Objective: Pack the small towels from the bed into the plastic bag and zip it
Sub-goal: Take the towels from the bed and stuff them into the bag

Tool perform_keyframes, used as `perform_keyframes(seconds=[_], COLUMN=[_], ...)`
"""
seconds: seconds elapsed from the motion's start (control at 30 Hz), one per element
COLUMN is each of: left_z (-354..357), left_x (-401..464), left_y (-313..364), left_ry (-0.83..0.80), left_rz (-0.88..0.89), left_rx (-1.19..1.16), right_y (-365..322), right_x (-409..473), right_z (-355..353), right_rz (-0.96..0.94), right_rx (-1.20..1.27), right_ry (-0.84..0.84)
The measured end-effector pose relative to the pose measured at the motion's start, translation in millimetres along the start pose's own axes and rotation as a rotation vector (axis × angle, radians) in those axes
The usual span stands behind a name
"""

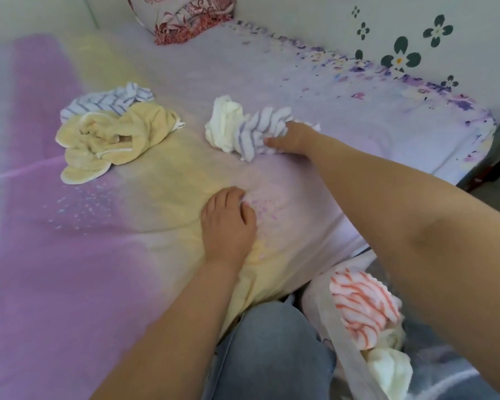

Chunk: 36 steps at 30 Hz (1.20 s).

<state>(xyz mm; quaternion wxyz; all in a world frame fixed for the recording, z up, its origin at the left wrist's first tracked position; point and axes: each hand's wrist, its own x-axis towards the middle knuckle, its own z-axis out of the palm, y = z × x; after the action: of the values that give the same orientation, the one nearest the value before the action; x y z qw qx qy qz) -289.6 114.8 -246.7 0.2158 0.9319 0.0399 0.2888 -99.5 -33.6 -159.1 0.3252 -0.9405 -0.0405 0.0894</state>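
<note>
My right hand [292, 138] grips a purple-striped white towel [260, 125] in the middle of the bed, with a cream towel [224, 122] bunched against it on the left. My left hand [228, 223] rests on the sheet nearer to me, fingers loosely bent, holding nothing. Further left lie a crumpled yellow towel [113, 140] and a blue-striped towel [107, 101] partly under it. The plastic bag [326, 310] stands open at the bed's near edge on the lower right; an orange-striped towel [364, 307] and a cream one [390, 370] lie inside it.
The bed sheet [70, 255] is pink, yellow and lilac. A floral pillow [182, 18] leans at the head of the bed. A wall with flower stencils [401, 56] runs along the far right side. My knee in jeans [272, 350] presses against the bed's edge.
</note>
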Motion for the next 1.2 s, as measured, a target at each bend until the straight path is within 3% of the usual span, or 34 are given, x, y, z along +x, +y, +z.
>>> perform_keyframes(seconds=[0.07, 0.1, 0.3, 0.53, 0.63, 0.7, 0.8, 0.87, 0.93, 1.07, 1.13, 1.2], left_z=[-1, -2, -17, -34, -50, -69, -88, -90, -90, -91, -90, -89], left_x=[0, 0, -3, -36, -60, -78, -104, -116, -118, -117, -119, -120], left_y=[-2, -2, 7, 34, 60, 85, 121, 131, 133, 130, 129, 126], left_ry=[0.005, 0.007, 0.006, -0.241, -0.293, -0.371, -0.518, -0.575, -0.601, -0.630, -0.617, -0.616], left_rz=[0.000, -0.001, -0.033, -0.235, -0.016, 0.142, 0.242, 0.238, 0.189, 0.160, 0.184, 0.185], left_rx=[-0.019, -0.039, -0.210, -0.377, -0.273, -0.193, -0.004, 0.033, 0.006, -0.088, -0.075, -0.074], right_y=[6, 7, 31, 76, 83, 86, 90, 96, 100, 110, 118, 119], right_x=[-9, -25, -143, -273, -315, -341, -375, -390, -396, -379, -367, -357], right_z=[1, -2, -25, -40, -56, -71, -85, -90, -87, -35, -8, -3], right_rz=[-0.047, -0.042, -0.023, 0.111, 0.048, -0.011, -0.084, -0.079, -0.074, 0.081, 0.196, 0.148], right_rx=[-0.183, -0.144, 0.120, 0.674, 1.107, 1.223, 1.035, 0.780, 0.461, -0.262, -0.520, -0.673], right_ry=[-0.052, -0.046, 0.000, 0.001, -0.029, -0.052, 0.033, 0.151, 0.142, -0.227, -0.384, -0.467])
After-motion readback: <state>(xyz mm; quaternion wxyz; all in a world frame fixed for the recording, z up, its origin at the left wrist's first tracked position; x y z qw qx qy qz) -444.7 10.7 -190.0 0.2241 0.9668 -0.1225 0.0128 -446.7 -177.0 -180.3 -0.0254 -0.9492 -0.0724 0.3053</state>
